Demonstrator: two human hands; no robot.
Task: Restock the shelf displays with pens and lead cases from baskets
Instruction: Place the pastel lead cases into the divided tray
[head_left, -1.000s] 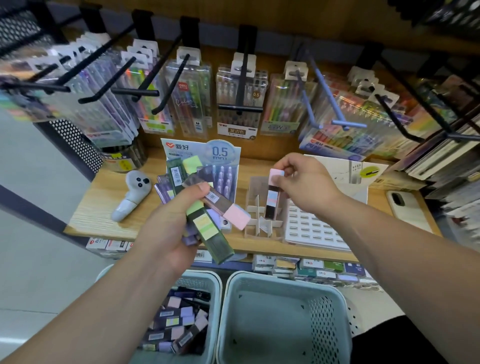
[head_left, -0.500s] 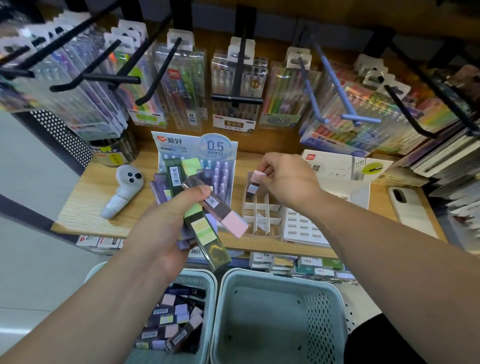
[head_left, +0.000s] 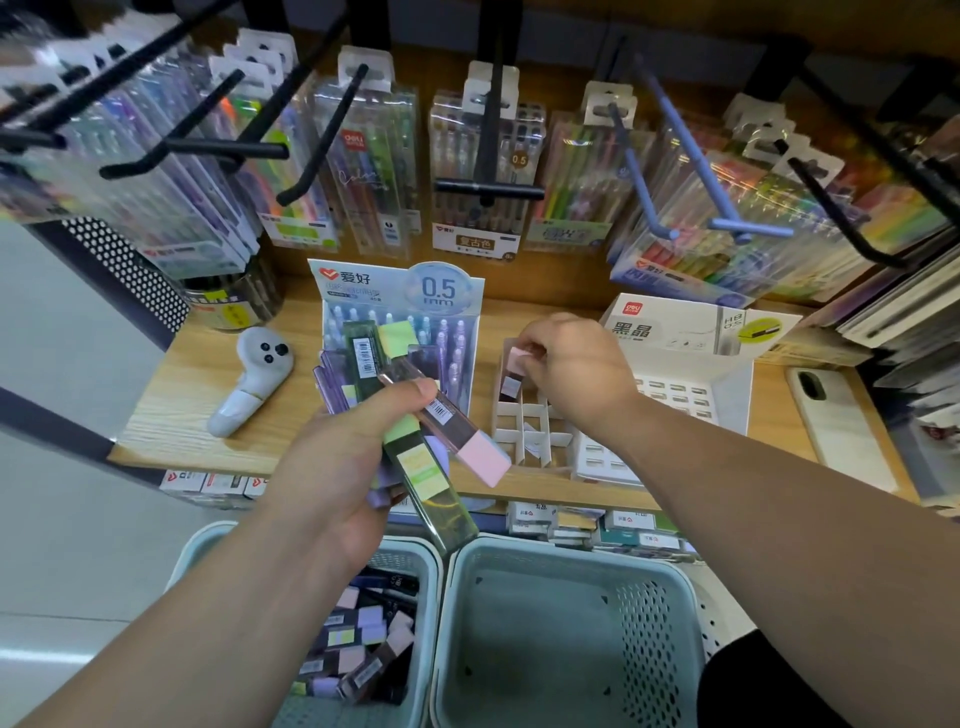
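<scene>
Right hand: The right hand is closed in a pinch on the top of one pink-capped lead case. It holds the case by its cap so the bottom end can go down first.
Where that case is: It stands almost upright with its lower end in a back cell of the divider box on the wooden shelf. I think it is being slid in now.
Left hand: The left hand is curled tight around a bunch of lead cases, green, purple and pink. They fan out so the next one is easy to pick.
Why held so close: The bunch sits just beside the divider box, so the other hand has only a short way to go.
Left basket: The left basket below the shelf has many more lead cases in it. That is where the stock comes from.
Right basket: The right basket looks empty inside.
Divider box cells: Most cells I can see look bare, so I think a lot of filling is left.
Not part of the job: A white controller and a phone lie on the shelf, well apart from the box.
</scene>
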